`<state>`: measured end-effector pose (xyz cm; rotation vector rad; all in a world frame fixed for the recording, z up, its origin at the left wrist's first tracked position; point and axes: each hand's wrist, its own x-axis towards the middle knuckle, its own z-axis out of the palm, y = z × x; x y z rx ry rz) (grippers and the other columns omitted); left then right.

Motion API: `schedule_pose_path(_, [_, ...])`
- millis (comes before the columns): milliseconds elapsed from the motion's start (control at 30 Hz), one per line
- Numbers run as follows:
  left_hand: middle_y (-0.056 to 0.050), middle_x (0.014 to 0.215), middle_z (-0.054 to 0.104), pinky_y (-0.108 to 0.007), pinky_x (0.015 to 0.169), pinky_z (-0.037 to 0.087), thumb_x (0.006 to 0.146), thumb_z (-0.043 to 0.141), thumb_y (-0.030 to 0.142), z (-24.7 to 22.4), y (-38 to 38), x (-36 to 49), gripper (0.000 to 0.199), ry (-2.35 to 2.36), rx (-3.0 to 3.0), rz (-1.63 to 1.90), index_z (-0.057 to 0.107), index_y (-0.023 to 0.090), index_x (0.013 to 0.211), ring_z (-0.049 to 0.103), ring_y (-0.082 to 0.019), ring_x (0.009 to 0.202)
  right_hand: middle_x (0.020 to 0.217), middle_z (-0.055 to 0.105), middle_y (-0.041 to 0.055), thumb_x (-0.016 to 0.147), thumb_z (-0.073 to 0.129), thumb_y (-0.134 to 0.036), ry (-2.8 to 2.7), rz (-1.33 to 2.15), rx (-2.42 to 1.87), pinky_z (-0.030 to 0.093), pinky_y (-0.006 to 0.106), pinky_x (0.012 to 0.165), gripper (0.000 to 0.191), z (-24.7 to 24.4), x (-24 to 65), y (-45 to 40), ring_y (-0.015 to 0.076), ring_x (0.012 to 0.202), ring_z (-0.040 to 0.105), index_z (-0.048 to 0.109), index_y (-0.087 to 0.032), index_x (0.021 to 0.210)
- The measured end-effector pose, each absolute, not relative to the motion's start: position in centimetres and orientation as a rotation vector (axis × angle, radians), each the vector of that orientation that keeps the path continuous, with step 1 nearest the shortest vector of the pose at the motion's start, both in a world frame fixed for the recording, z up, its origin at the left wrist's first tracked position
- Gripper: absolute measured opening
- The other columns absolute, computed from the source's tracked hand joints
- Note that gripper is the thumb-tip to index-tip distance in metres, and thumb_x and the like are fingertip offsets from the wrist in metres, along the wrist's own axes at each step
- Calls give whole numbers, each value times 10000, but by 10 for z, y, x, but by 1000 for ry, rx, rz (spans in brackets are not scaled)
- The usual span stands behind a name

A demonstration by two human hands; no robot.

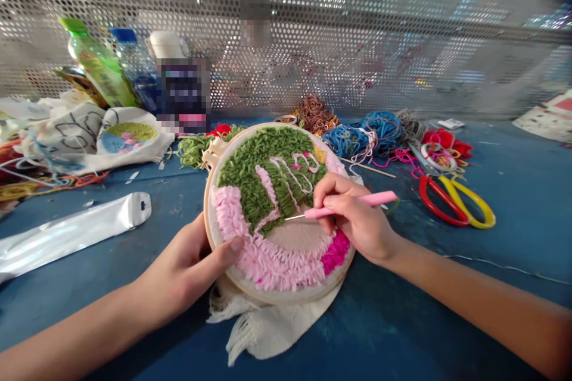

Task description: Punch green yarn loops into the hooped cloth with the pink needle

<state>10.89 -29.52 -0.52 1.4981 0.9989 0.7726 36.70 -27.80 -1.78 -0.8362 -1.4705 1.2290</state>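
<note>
A round embroidery hoop (280, 205) is tilted up at the centre, its cloth covered with green, light pink and magenta yarn loops around a bare patch. My left hand (192, 262) grips the hoop's lower left edge, thumb on the pink loops and fingers hidden behind. Closed round a pink-handled punch needle (379, 197), my right hand (353, 217) is over the right side of the hoop. The thin metal tip points left, at the border of the green loops and the bare cloth. White fringed fabric hangs below the hoop.
Red and yellow scissors (447, 202) lie on the blue table (402, 321) at right. Yarn bundles (379, 131) are behind the hoop. Bottles (100, 65), a second yarn piece (129, 138) and a silvery plastic sleeve (75, 235) are at left. A perforated metal panel (286, 65) stands behind.
</note>
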Motion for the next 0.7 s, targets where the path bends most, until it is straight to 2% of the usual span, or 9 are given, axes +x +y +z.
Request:
schedule_pose_path(100, [-18,1199,722,-308,882,574,825,685,376,-1,-301,109,374,949,1635,799,667,233,1170,670,-283,1024,623,571,-29,890,496,-226,-1821,995,-921,404,230,517,101,-10,355,-286,108,539,521,573,-212,825])
schedule_pose_path(200, [-8,1132,749,-285,817,591,863,635,376,1,-307,109,294,920,1731,806,709,246,1116,690,-268,960,759,648,12,851,529,-157,-2096,665,-902,444,270,631,94,-5,342,-292,134,661,573,598,-209,887])
schedule_pose_path(300, [5,1163,739,-283,872,574,858,655,369,0,-305,108,344,942,1678,838,671,264,1186,677,-272,1027,783,628,-1,860,573,-176,-1976,868,-945,436,240,599,73,-4,341,-292,121,669,566,576,-211,924])
schedule_pose_path(433, [-38,1270,692,-303,906,566,874,638,409,-8,-292,106,476,947,1512,790,571,212,1302,652,-294,1104,689,553,-30,826,635,-228,-1648,1230,-858,364,205,507,76,-9,357,-283,88,577,490,572,-193,803])
schedule_pose_path(533, [-64,1313,664,-318,913,565,896,617,415,-11,-285,103,505,923,1448,732,524,183,1334,644,-297,1123,735,602,3,804,609,-232,-1514,1311,-746,365,219,512,60,-11,367,-280,101,597,522,626,-176,817])
schedule_pose_path(700, [-65,1309,666,-289,915,554,901,613,416,-10,-286,103,474,907,1441,731,536,184,1308,636,-276,1142,669,599,13,804,539,-238,-1345,1287,-782,338,241,458,138,-14,372,-282,111,508,518,657,-174,772])
